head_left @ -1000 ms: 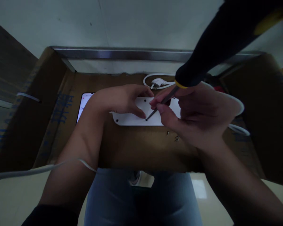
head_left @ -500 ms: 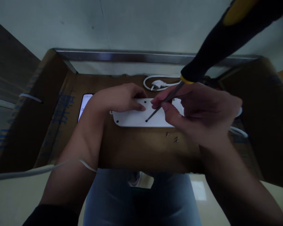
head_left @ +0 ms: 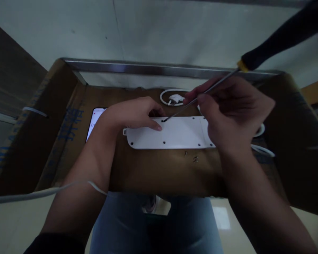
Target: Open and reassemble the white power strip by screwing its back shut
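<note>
Left hand (head_left: 132, 115), fingers (head_left: 155, 126) spread, presses a white power strip (head_left: 175, 133) mid-cardboard sheet (head_left: 161, 173). Right hand (head_left: 234, 113) pinches a screwdriver (head_left: 209, 91), tip at a screw hole, handle cut off by the frame.

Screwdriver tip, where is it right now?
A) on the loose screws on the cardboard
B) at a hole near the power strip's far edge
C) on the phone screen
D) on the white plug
B: the black-and-yellow-handled screwdriver, held in the right hand, ends at a dark round screw hole in the white plastic power strip, beside the left hand.
</note>
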Demonstrator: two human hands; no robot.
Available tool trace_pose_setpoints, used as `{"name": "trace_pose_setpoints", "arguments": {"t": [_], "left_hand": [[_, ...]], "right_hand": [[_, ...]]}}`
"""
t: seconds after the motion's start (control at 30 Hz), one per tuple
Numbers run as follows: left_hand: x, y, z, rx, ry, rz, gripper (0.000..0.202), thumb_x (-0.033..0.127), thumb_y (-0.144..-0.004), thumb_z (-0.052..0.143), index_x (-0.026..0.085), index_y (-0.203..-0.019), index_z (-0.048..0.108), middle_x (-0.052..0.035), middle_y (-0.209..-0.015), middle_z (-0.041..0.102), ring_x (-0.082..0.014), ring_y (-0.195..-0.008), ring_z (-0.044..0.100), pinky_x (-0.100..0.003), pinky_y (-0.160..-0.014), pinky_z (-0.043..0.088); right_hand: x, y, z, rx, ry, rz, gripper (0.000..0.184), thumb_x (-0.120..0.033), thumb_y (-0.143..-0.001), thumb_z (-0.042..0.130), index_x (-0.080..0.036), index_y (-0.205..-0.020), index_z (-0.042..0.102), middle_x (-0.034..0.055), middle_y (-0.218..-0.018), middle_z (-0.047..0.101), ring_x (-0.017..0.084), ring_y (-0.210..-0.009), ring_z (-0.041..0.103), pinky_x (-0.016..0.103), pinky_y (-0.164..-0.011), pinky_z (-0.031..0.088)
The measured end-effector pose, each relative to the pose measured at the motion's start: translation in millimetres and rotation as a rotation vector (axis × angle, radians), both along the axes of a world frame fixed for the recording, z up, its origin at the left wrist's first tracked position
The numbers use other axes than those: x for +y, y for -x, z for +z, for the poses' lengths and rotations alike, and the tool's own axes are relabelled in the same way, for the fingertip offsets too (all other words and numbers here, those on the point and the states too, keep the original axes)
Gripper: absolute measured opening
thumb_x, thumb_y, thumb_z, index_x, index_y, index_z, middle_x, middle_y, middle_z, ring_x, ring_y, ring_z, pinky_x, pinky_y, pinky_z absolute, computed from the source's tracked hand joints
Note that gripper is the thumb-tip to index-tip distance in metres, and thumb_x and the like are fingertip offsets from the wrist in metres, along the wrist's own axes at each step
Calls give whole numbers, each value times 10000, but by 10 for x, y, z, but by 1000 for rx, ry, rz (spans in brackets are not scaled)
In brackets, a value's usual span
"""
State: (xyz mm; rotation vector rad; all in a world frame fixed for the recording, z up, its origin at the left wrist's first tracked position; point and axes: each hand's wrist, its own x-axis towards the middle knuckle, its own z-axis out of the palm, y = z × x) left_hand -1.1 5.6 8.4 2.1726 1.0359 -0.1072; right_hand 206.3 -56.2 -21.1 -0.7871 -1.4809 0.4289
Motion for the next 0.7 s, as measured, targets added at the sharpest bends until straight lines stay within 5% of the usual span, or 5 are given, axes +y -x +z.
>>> {"name": "trace_pose_setpoints", "arguments": {"t": [0.3,0.53,0.7], "left_hand": [[20,46,-51,-414,42,-27,330,315,-902,642,163,-1161,775,-53,-1143,801,-215,-1048,726,-313,-912,564],[-3,35,13,-479,74,10,305,346,-916,643,190,-1145,771,-45,-1153,792,-220,-1095,714,-321,-956,565],[-12,41,25,-498,108,15,317,367,-927,660,171,-1156,759,-51,-1159,792,-212,-1129,709,-302,-969,567]], "right_hand": [[-44,4,-50,-58,157,49,17,-283,-939,738,-286,-953,747,-1,-919,768,175,-873,757,383,-862,661],[50,-70,-31,-229,206,91,106,-299,-961,701,-269,-1049,750,-12,-967,780,151,-881,744,342,-865,623],[201,-68,120,-405,110,69,65,-299,-931,734,-239,-935,758,9,-940,761,145,-862,692,321,-794,567]]}}
